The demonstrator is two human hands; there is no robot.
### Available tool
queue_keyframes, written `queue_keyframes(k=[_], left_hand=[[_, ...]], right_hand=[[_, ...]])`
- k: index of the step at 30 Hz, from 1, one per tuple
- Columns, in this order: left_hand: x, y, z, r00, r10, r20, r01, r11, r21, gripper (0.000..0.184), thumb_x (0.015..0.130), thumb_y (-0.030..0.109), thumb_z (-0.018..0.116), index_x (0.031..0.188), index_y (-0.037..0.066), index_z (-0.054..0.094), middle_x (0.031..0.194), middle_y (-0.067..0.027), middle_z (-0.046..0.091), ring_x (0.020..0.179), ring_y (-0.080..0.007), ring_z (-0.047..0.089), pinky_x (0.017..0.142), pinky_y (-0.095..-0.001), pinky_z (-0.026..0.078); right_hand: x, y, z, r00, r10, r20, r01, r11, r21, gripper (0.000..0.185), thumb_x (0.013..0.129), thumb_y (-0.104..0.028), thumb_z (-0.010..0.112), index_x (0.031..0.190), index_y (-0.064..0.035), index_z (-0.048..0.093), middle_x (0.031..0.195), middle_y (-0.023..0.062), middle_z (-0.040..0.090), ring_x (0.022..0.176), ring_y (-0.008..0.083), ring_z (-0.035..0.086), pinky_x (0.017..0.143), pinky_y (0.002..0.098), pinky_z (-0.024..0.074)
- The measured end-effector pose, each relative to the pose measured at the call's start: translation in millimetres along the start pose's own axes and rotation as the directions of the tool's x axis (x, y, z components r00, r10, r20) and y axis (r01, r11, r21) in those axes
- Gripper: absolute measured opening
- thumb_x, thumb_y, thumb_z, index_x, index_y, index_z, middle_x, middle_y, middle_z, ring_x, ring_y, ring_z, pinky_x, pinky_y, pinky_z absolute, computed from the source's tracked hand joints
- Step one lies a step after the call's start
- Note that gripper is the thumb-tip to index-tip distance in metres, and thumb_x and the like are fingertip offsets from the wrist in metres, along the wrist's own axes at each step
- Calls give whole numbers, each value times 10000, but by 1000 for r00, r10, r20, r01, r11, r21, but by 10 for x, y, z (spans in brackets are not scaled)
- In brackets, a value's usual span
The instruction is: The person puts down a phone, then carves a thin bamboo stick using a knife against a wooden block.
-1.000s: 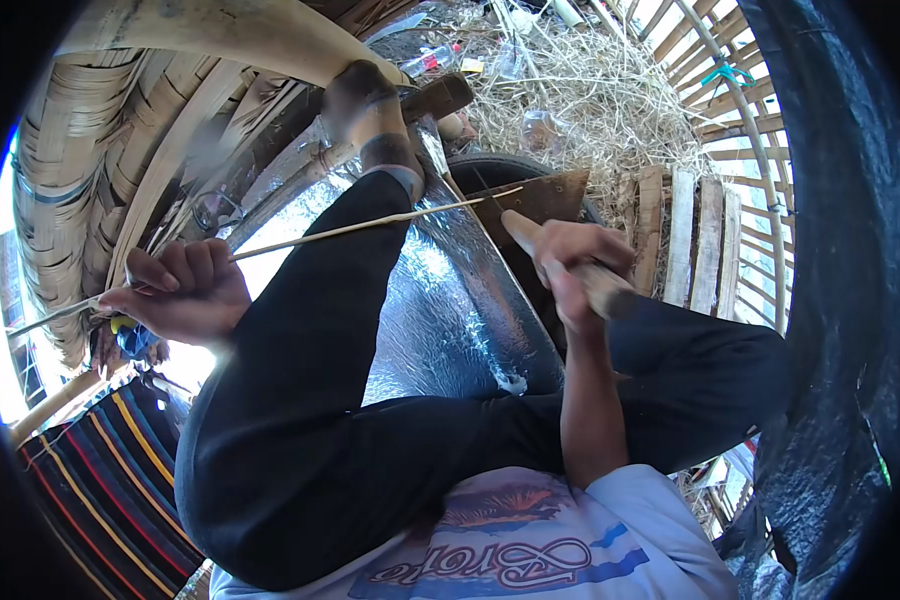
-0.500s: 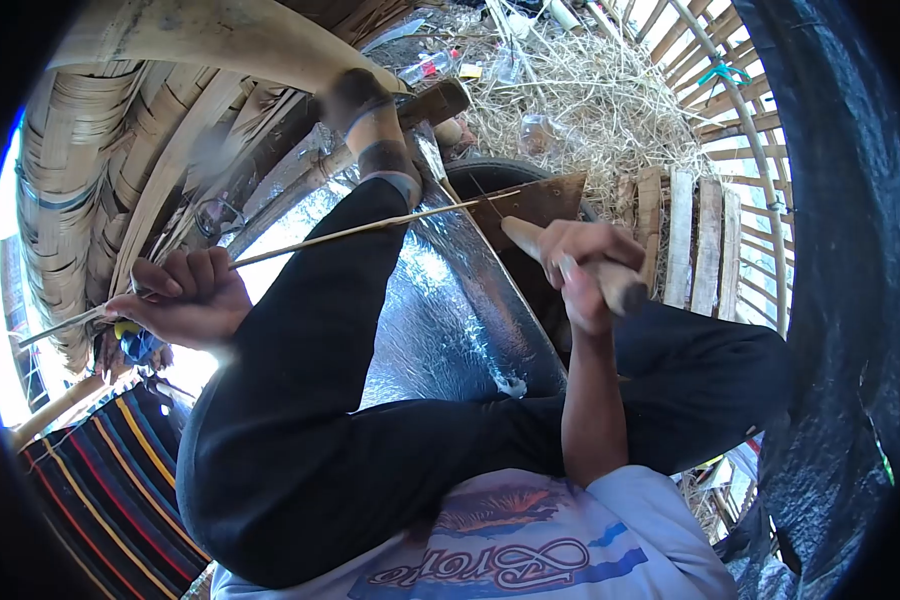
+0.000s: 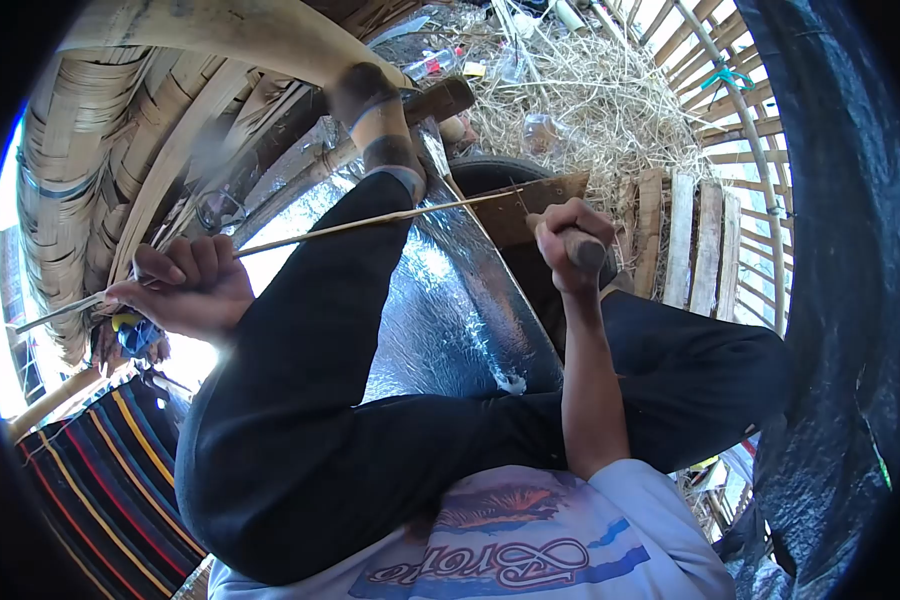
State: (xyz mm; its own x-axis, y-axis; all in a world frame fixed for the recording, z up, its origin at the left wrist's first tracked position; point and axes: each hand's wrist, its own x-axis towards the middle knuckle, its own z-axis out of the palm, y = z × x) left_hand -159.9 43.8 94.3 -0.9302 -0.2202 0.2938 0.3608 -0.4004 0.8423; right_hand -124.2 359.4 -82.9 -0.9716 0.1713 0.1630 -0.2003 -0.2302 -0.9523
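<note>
My left hand (image 3: 195, 290) is closed round a long thin bamboo strip (image 3: 320, 232), near the strip's left part. The strip runs over my raised knee to a brown flat piece (image 3: 555, 192) at the upper right. In my right hand (image 3: 570, 238), fingers wrapped round it, is a knife with a thick wooden handle (image 3: 584, 252). Its thin dark blade (image 3: 519, 196) points up and left and crosses the strip's far end; whether it touches the strip I cannot tell.
A shiny silvery sheet (image 3: 430, 310) lies between my legs. Beyond it are a dark round rim (image 3: 500, 172), straw (image 3: 600, 100) and plastic bottles (image 3: 435, 63). Wooden slats (image 3: 695, 235) and a black plastic sheet (image 3: 840, 300) stand at right. Woven bamboo (image 3: 80, 180) and a striped cloth (image 3: 110, 480) are at left.
My right hand has moved up and slightly left with the knife, whose handle now points more toward me. My left hand and the strip have barely moved.
</note>
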Motion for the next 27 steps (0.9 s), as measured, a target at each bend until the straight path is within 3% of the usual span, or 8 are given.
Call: queue_keyframes(k=[3,4,9,11,16,21,25,27], left_hand=[[-2,3,-12,1000,-7,10,7,1000,-16,613,884,673,432,610,134,332,477,47,170,445,-67,94,460,-286,105],[-9,5,-14,1000,-2,-10,2,1000,4,614,882,675,435,610,134,330,476,46,170,445,-67,96,461,-287,104],[-23,-13,-27,999,12,-50,-11,1000,13,609,877,663,464,609,134,330,470,46,176,444,-64,102,461,-289,99],[-8,-16,24,999,22,-45,-20,999,35,611,873,665,471,607,133,328,470,46,175,444,-63,99,457,-288,99],[-35,-8,-28,995,20,-96,-19,1000,9,647,882,695,401,590,120,368,448,39,173,426,-72,98,439,-278,93],[-7,-7,-10,998,7,-65,-7,1000,5,648,881,700,394,590,122,354,450,39,181,425,-69,103,438,-276,95],[-25,-2,-12,998,-5,-62,4,1000,-23,651,880,702,389,592,120,353,452,41,183,424,-69,104,437,-277,95],[-30,-11,-13,994,24,-104,-22,1000,20,653,878,704,389,593,118,352,451,41,183,427,-70,102,436,-277,94]], right_hand=[[75,-25,-72,997,-69,-24,70,996,59,77,763,-52,557,720,-27,499,579,55,511,492,98,441,478,249,360],[59,-109,-55,995,-95,-5,93,961,262,74,773,-41,538,723,-14,490,559,55,483,485,113,431,480,260,361],[64,16,-56,988,-152,-16,151,951,268,116,784,-55,559,710,-16,479,559,55,478,491,120,434,480,265,358],[59,168,-143,1000,-20,10,22,987,-161,154,747,-32,589,656,-26,465,576,30,492,506,83,450,491,227,347],[67,-161,56,1000,-31,-2,30,935,352,118,720,-16,607,653,-35,513,574,-9,496,503,72,438,490,244,354],[133,118,-91,999,-3,33,3,1000,13,110,714,-26,610,653,-38,519,576,27,521,535,83,497,505,238,386],[208,-151,-15,1000,24,-15,-19,956,293,79,716,-32,613,674,-27,546,583,52,545,522,88,505,498,239,401],[201,-303,108,991,-115,60,78,895,438,70,708,-31,608,680,-21,544,592,56,551,529,92,517,500,234,407]])
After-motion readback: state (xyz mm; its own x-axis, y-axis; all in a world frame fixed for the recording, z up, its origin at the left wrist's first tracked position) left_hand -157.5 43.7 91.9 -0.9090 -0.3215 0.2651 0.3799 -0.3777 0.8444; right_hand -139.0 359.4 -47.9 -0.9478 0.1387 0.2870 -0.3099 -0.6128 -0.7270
